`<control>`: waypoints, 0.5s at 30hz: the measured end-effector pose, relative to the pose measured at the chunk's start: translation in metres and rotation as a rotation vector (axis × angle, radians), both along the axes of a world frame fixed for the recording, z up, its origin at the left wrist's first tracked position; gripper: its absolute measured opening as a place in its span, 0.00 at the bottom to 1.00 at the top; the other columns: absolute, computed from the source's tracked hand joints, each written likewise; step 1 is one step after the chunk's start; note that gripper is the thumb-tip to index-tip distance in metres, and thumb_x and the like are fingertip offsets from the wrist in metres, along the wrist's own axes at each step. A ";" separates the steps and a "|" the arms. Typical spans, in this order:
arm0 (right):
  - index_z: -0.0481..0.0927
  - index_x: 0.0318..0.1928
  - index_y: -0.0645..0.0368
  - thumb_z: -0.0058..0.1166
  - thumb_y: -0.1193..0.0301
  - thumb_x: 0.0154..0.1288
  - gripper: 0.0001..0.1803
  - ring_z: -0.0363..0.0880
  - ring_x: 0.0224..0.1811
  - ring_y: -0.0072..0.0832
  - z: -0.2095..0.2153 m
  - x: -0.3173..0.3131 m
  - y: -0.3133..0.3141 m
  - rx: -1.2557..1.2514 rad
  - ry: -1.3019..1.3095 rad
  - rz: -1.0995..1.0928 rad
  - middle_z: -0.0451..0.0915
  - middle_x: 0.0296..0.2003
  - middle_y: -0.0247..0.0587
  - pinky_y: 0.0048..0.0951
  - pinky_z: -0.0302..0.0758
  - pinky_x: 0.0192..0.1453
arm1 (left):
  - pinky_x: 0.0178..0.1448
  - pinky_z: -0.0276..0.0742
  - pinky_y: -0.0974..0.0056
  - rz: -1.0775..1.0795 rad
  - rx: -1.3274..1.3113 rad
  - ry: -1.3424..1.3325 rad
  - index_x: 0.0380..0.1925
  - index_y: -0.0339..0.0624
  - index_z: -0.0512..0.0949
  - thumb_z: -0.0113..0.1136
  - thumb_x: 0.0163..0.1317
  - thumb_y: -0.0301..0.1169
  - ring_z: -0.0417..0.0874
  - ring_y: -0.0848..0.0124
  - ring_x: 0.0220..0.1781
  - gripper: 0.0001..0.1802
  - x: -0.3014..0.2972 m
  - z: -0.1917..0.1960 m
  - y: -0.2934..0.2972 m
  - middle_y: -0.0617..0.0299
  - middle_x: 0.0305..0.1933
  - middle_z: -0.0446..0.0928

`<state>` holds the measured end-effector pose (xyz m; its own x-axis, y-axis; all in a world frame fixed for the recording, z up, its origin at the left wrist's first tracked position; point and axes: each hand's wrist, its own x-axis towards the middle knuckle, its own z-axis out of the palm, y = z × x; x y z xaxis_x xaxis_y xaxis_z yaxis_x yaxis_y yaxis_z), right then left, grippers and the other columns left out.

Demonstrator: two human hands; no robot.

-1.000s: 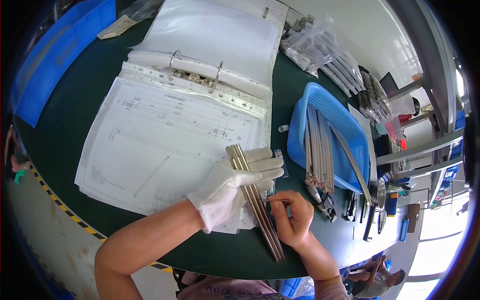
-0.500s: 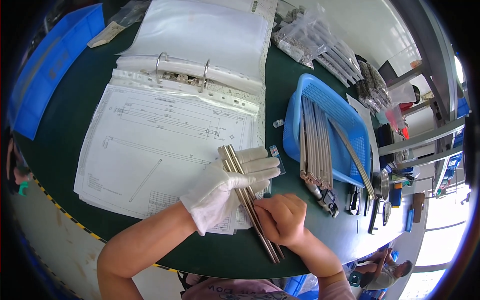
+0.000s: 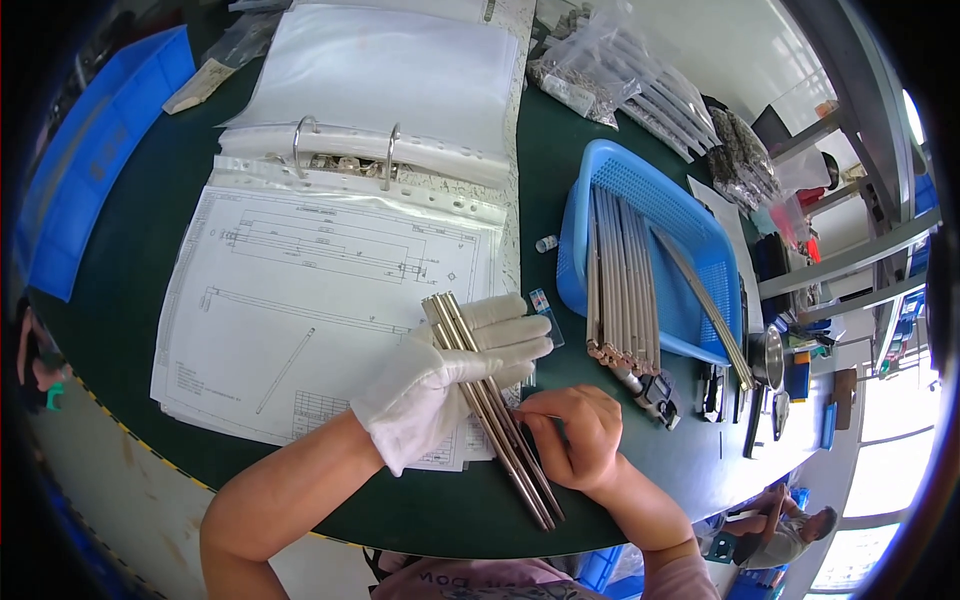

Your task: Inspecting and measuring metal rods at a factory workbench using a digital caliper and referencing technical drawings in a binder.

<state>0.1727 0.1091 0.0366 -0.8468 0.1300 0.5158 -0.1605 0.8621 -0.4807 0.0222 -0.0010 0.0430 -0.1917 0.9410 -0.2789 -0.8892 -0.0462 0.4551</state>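
Across the dark green tabletop [image 3: 120,300], an open two-ring binder with a speckled cover [image 3: 511,230] spreads its white sheets of line drawings [image 3: 290,260]. Right of it, a light-blue perforated plastic basket [image 3: 571,250]: long silvery metal tubes [image 3: 625,285] side by side within, a few pale-gold rods [image 3: 705,305] slanting out past the near rim. Far left, a blue solid-walled plastic bin [image 3: 110,160]; contents I cannot make out. Before me, slim silver metal rods [image 3: 501,440] slope across the palm of the white-gloved left hand [image 3: 430,370], lower ends jutting toward the table's near edge. Left thumb laid over them, other fingers extended; the bare right hand [image 3: 580,435] is curled, fingertips by the rods, and I cannot tell whether they pinch anything. My judgement: keep the gloved thumb firm so the rods don't roll on one another, mind the unsupported lower ends, and work the bare fingertips lightly, sparing the shiny surface.
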 end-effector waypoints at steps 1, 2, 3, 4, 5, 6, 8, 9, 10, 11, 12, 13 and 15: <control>0.74 0.31 0.62 0.54 0.81 0.50 0.07 0.75 0.18 0.29 0.000 -0.001 0.000 -0.001 0.001 -0.001 0.79 0.22 0.38 0.26 0.67 0.23 | 0.63 0.68 0.58 -0.001 -0.006 0.005 0.60 0.31 0.58 0.46 0.56 0.17 0.68 0.55 0.62 0.28 0.000 0.000 0.000 0.44 0.61 0.64; 0.74 0.31 0.62 0.54 0.81 0.49 0.07 0.75 0.18 0.30 0.000 -0.001 -0.001 -0.010 0.006 -0.006 0.79 0.22 0.38 0.26 0.68 0.23 | 0.63 0.68 0.58 -0.001 -0.011 0.009 0.60 0.31 0.58 0.46 0.57 0.16 0.68 0.55 0.62 0.28 0.000 0.000 0.001 0.43 0.61 0.64; 0.74 0.31 0.62 0.55 0.82 0.48 0.07 0.75 0.18 0.30 0.000 -0.002 -0.001 -0.018 0.011 -0.011 0.79 0.22 0.38 0.26 0.68 0.23 | 0.63 0.68 0.58 -0.002 -0.011 0.009 0.60 0.31 0.58 0.46 0.57 0.16 0.68 0.55 0.62 0.28 0.000 0.000 0.001 0.43 0.61 0.64; 0.74 0.31 0.62 0.55 0.82 0.48 0.07 0.75 0.18 0.30 0.000 -0.002 -0.001 -0.018 0.011 -0.010 0.79 0.22 0.38 0.26 0.68 0.23 | 0.62 0.68 0.58 0.002 -0.011 -0.008 0.60 0.31 0.58 0.46 0.57 0.16 0.68 0.55 0.61 0.28 0.000 -0.001 0.001 0.43 0.61 0.64; 0.75 0.30 0.62 0.55 0.82 0.48 0.07 0.75 0.18 0.30 0.000 -0.002 -0.002 -0.010 0.003 -0.006 0.79 0.22 0.38 0.26 0.68 0.23 | 0.62 0.68 0.58 0.006 -0.011 -0.026 0.60 0.31 0.58 0.46 0.57 0.17 0.68 0.55 0.61 0.28 0.000 -0.001 0.000 0.43 0.61 0.64; 0.75 0.30 0.61 0.55 0.82 0.47 0.07 0.75 0.18 0.30 0.001 -0.003 -0.002 -0.002 -0.004 -0.001 0.79 0.22 0.38 0.26 0.68 0.23 | 0.62 0.68 0.58 0.007 -0.010 -0.026 0.60 0.31 0.58 0.46 0.57 0.17 0.68 0.55 0.61 0.28 0.000 -0.002 0.000 0.43 0.61 0.64; 0.75 0.30 0.60 0.56 0.81 0.47 0.07 0.75 0.17 0.31 0.004 -0.005 -0.005 0.044 0.006 0.000 0.78 0.22 0.37 0.28 0.69 0.22 | 0.62 0.68 0.58 0.008 -0.003 -0.025 0.60 0.32 0.58 0.46 0.58 0.17 0.69 0.56 0.61 0.27 0.000 -0.003 0.000 0.44 0.60 0.65; 0.75 0.30 0.60 0.58 0.80 0.47 0.08 0.74 0.17 0.33 0.005 -0.006 -0.007 0.091 0.017 -0.001 0.77 0.22 0.37 0.29 0.69 0.21 | 0.62 0.68 0.58 0.009 -0.003 -0.025 0.60 0.32 0.58 0.46 0.58 0.17 0.69 0.56 0.61 0.27 -0.001 -0.003 0.000 0.44 0.60 0.65; 0.75 0.30 0.60 0.58 0.80 0.47 0.08 0.74 0.17 0.33 0.007 -0.006 -0.007 0.093 0.019 -0.002 0.77 0.22 0.37 0.29 0.69 0.21 | 0.62 0.69 0.58 0.012 -0.003 -0.016 0.60 0.32 0.58 0.47 0.58 0.17 0.69 0.56 0.61 0.27 -0.001 -0.003 0.000 0.45 0.60 0.65; 0.75 0.30 0.60 0.58 0.79 0.47 0.08 0.74 0.17 0.34 0.009 -0.006 -0.008 0.092 -0.022 -0.011 0.76 0.22 0.38 0.30 0.69 0.22 | 0.62 0.69 0.59 0.014 -0.002 -0.006 0.60 0.32 0.58 0.47 0.58 0.17 0.70 0.56 0.60 0.27 -0.001 -0.002 0.001 0.45 0.60 0.65; 0.75 0.30 0.60 0.58 0.79 0.48 0.07 0.73 0.17 0.35 0.011 -0.005 -0.008 0.091 -0.062 -0.020 0.76 0.22 0.38 0.30 0.70 0.22 | 0.62 0.69 0.59 0.011 -0.001 -0.003 0.60 0.32 0.58 0.47 0.58 0.17 0.70 0.56 0.60 0.27 0.000 -0.004 0.001 0.45 0.60 0.65; 0.75 0.30 0.60 0.58 0.79 0.48 0.07 0.73 0.17 0.35 0.009 -0.004 -0.008 0.093 -0.054 -0.025 0.76 0.22 0.38 0.30 0.70 0.22 | 0.62 0.69 0.58 0.012 0.015 -0.009 0.59 0.33 0.59 0.47 0.58 0.18 0.70 0.56 0.60 0.27 -0.001 -0.006 0.000 0.46 0.60 0.66; 0.74 0.30 0.61 0.55 0.78 0.51 0.04 0.75 0.21 0.30 0.004 0.002 -0.004 -0.158 -0.046 -0.078 0.76 0.23 0.38 0.28 0.70 0.26 | 0.61 0.69 0.58 0.006 0.033 -0.005 0.59 0.33 0.60 0.48 0.58 0.18 0.70 0.57 0.60 0.26 0.000 -0.007 0.000 0.46 0.60 0.66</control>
